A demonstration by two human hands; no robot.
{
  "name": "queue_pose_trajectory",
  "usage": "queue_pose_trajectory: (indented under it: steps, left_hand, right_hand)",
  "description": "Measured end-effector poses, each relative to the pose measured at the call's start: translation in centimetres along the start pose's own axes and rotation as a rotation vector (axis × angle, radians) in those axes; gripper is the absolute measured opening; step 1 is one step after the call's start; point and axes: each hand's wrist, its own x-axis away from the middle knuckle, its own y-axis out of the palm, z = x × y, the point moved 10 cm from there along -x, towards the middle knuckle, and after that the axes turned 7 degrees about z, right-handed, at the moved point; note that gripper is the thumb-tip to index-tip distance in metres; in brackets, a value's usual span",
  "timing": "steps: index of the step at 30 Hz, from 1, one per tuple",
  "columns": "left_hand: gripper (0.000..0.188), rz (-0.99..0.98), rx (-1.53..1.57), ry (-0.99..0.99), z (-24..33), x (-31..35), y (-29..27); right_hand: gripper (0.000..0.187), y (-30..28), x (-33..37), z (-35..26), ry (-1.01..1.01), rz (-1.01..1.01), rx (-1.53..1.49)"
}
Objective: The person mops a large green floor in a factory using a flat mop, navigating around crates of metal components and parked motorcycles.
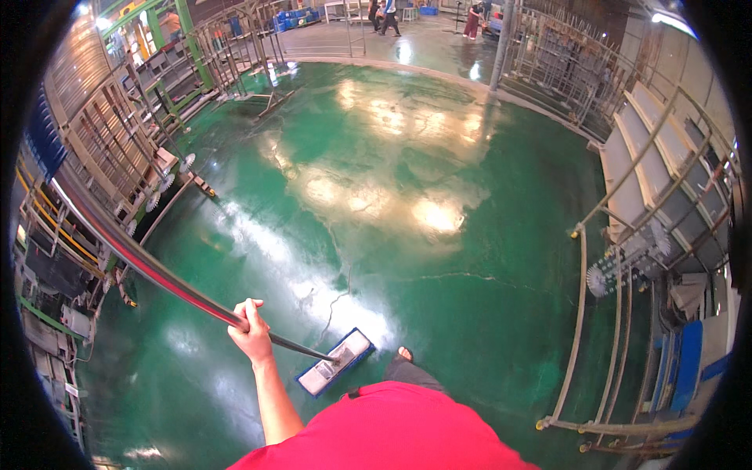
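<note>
My left hand (251,333) is closed around the pole of a flat mop, with the forearm rising from the lower edge. The mop pole (149,262) is silvery and reddish above the hand and slants from the upper left down to the mop head. That mop head (317,377) is a pale rectangular plate with a blue fringe, lying flat on the green floor (517,227) ahead of my body. My right hand does not show. One foot in a sandal (405,354) stands to the right of the mop head, below a dark trouser leg.
Metal racks (117,133) and machine frames line the left side. At the right are a tubular metal rail frame (581,313) and pale panels (642,149). A post (503,47) stands at the back, with several people farther off. Cracks and glossy reflections mark the floor.
</note>
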Motion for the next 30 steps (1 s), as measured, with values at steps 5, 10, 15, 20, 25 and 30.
queue_pose_trajectory:
  steps: [5, 10, 15, 20, 25, 30]
  left_hand:
    - [0.02, 0.116, 0.058, -0.022, 0.4, -6.8, 4.5]
    - [0.02, 0.115, 0.034, 0.005, -2.4, -10.9, 12.1]
    - [0.021, 0.1, 0.016, -0.029, -6.7, -19.1, 22.4]
    - [0.02, 0.02, 0.044, -0.104, -8.7, -25.4, 36.0]
    - [0.02, -0.069, 0.067, -0.089, -10.6, -29.9, 47.6]
    - [0.02, -0.014, 0.057, -0.139, -15.7, -34.5, 56.0]
  right_hand:
    - [0.022, -39.7, -13.1, -5.8, -0.059, 0.487, -0.478]
    - [0.015, -78.5, -14.2, -16.3, -0.463, 0.943, -1.187]
    - [0.016, -86.5, -20.5, -22.9, -0.631, 0.821, -1.248]
    - [0.023, -66.3, -29.9, -17.3, -0.248, 0.553, -0.332]
    - [0.015, -42.3, -24.3, -9.7, -0.067, 0.131, -0.07]
    - [0.018, -48.5, -27.8, -6.4, 0.063, -0.033, -0.123]
